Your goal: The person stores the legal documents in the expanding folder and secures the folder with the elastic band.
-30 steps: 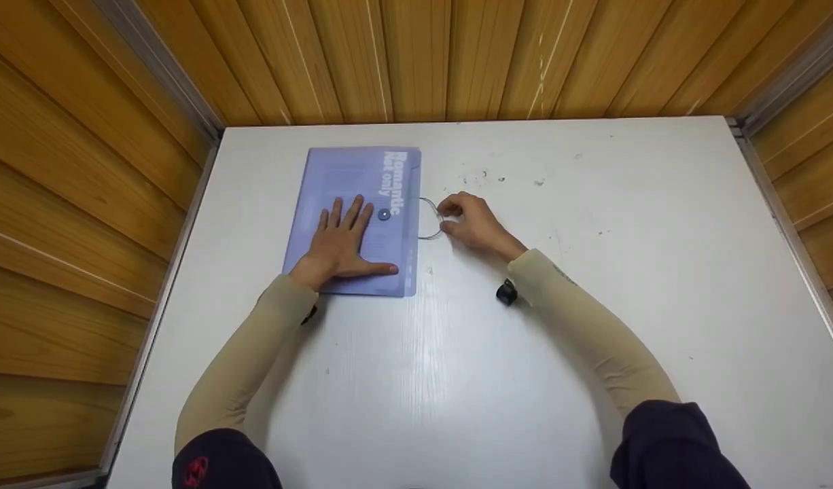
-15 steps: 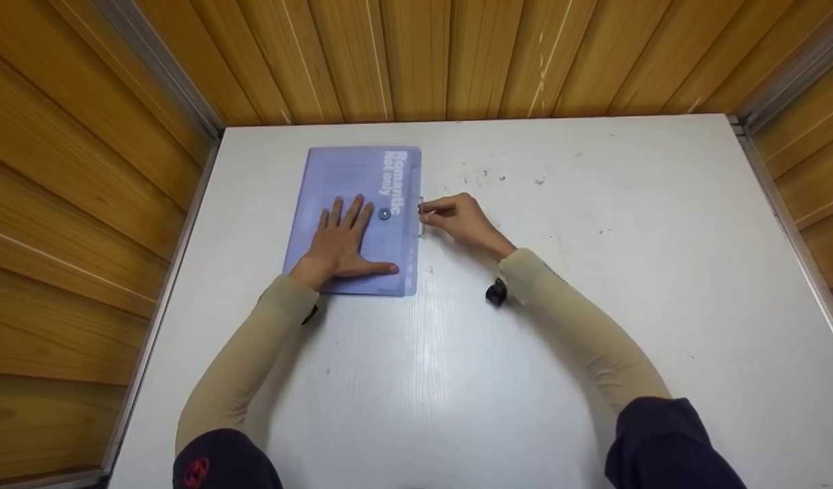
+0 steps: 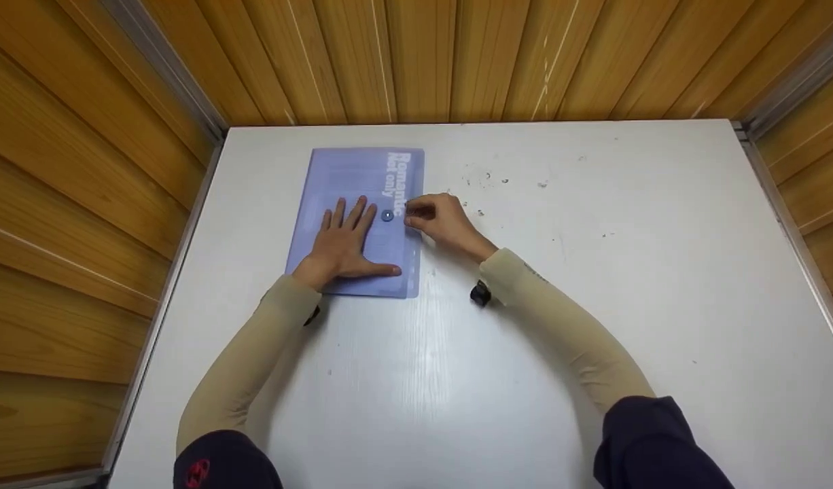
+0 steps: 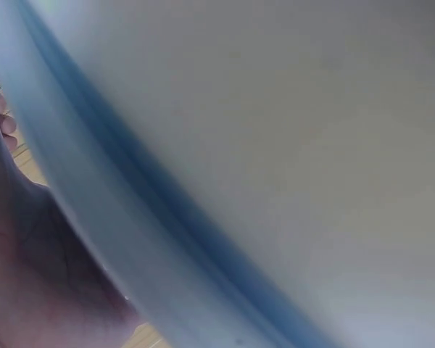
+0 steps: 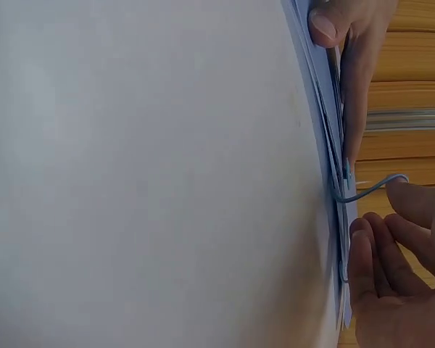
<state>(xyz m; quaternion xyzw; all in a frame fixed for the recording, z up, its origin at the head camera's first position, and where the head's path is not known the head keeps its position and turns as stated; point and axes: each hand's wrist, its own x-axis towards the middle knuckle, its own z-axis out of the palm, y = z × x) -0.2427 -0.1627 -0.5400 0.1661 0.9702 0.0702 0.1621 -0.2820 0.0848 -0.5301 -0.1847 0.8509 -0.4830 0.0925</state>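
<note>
A translucent purple document folder with white lettering lies flat on the white table. My left hand rests palm down on it, fingers spread and thumb out to the side. Close to the fingertips sits a round button on the flap. From the folder's right edge, my right hand holds an elastic cord between thumb and fingers, stretched over the flap close to the button. The right wrist view shows the cord rising from the folder edge to the fingertips. In the left wrist view the folder edge is blurred.
The white tabletop surrounds the folder and has small dark marks right of it. Wooden panel walls stand at the back and sides. A small black wrist camera hangs below my right cuff.
My right hand has moved left, from beside the folder onto its flap near the button, drawing the cord along with it. My left hand stays in place on the folder.
</note>
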